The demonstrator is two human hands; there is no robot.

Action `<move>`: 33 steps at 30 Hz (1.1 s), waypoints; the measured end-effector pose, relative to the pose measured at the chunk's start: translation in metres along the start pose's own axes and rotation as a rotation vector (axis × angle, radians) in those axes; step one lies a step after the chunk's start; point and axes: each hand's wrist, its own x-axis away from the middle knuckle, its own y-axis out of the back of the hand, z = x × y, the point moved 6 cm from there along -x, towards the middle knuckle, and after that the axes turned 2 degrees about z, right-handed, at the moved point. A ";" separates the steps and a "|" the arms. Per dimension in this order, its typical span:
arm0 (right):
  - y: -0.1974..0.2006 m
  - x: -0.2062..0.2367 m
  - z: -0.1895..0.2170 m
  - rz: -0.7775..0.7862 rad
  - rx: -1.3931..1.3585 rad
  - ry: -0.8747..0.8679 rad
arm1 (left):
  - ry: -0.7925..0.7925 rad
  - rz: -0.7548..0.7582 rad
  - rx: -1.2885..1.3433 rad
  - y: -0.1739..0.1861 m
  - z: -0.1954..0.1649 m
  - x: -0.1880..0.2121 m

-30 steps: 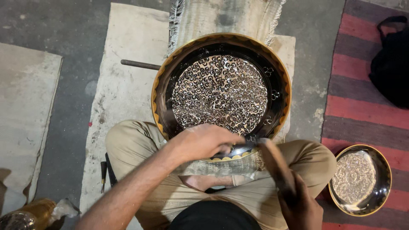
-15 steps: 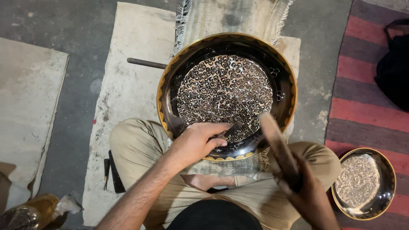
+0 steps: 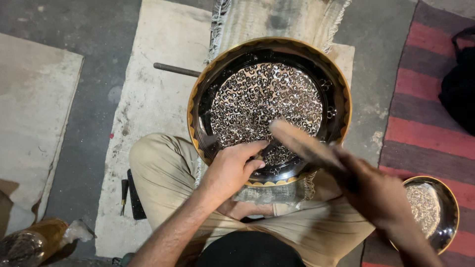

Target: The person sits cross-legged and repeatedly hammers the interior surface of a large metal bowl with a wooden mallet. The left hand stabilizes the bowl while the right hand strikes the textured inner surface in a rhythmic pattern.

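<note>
Engraved trays: two. The large round tray (image 3: 269, 106), dark with a gold rim and a dense silver pattern in the middle, rested on the person's crossed legs. A smaller tray (image 3: 429, 210) of the same kind lay on the striped rug (image 3: 420, 99) at the right.
Hands: two, both of the same person.
Left hand (image 3: 232, 170): it rested on the near rim of the large tray. The fingers (image 3: 250, 148) were curled close together and pinched a thin dark tool (image 3: 267, 147), its tip touching the patterned surface.
Right hand (image 3: 376, 190): it was clenched around a wooden mallet (image 3: 304, 143), blurred, which hung over the lower right part of the pattern.
Metal rod: one (image 3: 175, 69), lying on the pale cloth (image 3: 158, 104) just left of the large tray.
Small tools beside the left knee: two (image 3: 129, 195), dark, on the same cloth.
Black bag: one (image 3: 457, 84), at the right edge.
</note>
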 end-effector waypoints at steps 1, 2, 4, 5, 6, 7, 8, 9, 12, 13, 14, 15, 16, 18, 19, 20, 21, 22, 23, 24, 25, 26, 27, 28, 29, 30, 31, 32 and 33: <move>0.012 -0.002 0.009 -0.089 -0.168 0.113 | 0.061 -0.007 0.019 -0.001 0.003 0.002; 0.027 -0.006 0.016 -0.179 -0.336 0.229 | 0.123 -0.018 0.037 -0.001 0.006 0.005; 0.040 -0.014 0.029 -0.116 -0.281 0.265 | 0.215 -0.051 0.038 -0.001 0.010 0.010; 0.044 -0.021 0.027 0.037 -0.054 0.177 | 0.245 -0.069 0.024 -0.002 0.011 0.013; 0.047 -0.028 0.025 0.180 0.171 0.084 | 0.271 -0.087 0.008 -0.002 0.012 0.014; 0.059 -0.034 0.037 0.128 0.012 0.131 | 0.265 -0.120 0.012 -0.001 0.011 0.016; 0.070 -0.039 0.048 0.078 -0.147 0.177 | 0.263 -0.152 0.018 -0.001 0.011 0.018; 0.082 -0.044 0.058 0.024 -0.307 0.223 | 0.259 -0.186 0.022 0.000 0.011 0.020; 0.085 -0.061 0.068 0.329 0.456 0.155 | 0.346 -0.184 0.022 -0.004 0.017 0.025; 0.092 -0.067 0.077 0.296 0.271 0.165 | 0.333 -0.205 0.009 -0.003 0.018 0.026; 0.098 -0.073 0.085 0.267 0.090 0.176 | 0.325 -0.227 -0.001 -0.003 0.017 0.028; 0.104 -0.074 0.091 0.236 -0.094 0.186 | 0.318 -0.249 -0.012 -0.003 0.017 0.031; 0.109 -0.073 0.099 0.217 0.047 0.259 | 0.333 -0.257 0.002 -0.003 0.019 0.032; 0.118 -0.067 0.111 0.180 0.329 0.398 | 0.361 -0.269 0.030 -0.004 0.022 0.035; 0.118 -0.068 0.112 0.229 0.242 0.316 | 0.383 -0.257 0.027 -0.005 0.024 0.035; 0.116 -0.069 0.112 0.280 0.157 0.237 | 0.408 -0.246 0.024 -0.006 0.025 0.036; 0.116 -0.066 0.111 0.331 0.071 0.157 | 0.433 -0.235 0.020 -0.007 0.027 0.037; 0.120 -0.063 0.116 0.271 0.303 0.249 | 0.424 -0.239 0.019 -0.007 0.026 0.037; 0.123 -0.059 0.119 0.202 0.533 0.337 | 0.410 -0.242 0.016 -0.008 0.025 0.035; 0.125 -0.056 0.122 0.124 0.762 0.420 | 0.394 -0.246 0.011 -0.007 0.025 0.033; 0.125 -0.055 0.119 0.129 0.718 0.397 | 0.376 -0.248 0.031 -0.008 0.024 0.033; 0.123 -0.056 0.116 0.136 0.673 0.371 | 0.358 -0.247 0.051 -0.010 0.024 0.032; 0.122 -0.058 0.111 0.138 0.630 0.348 | 0.338 -0.250 0.071 -0.010 0.023 0.031; 0.119 -0.060 0.106 0.140 0.646 0.324 | 0.329 -0.248 0.074 -0.011 0.023 0.031; 0.117 -0.061 0.100 0.142 0.660 0.300 | 0.319 -0.245 0.076 -0.011 0.024 0.031; 0.115 -0.063 0.094 0.145 0.673 0.273 | 0.309 -0.239 0.079 -0.012 0.024 0.031; 0.115 -0.065 0.094 0.107 0.550 0.300 | 0.306 -0.247 0.084 -0.013 0.025 0.031; 0.116 -0.069 0.095 0.068 0.427 0.325 | 0.302 -0.254 0.088 -0.012 0.025 0.032; 0.118 -0.071 0.096 0.029 0.302 0.349 | 0.298 -0.259 0.092 -0.013 0.025 0.032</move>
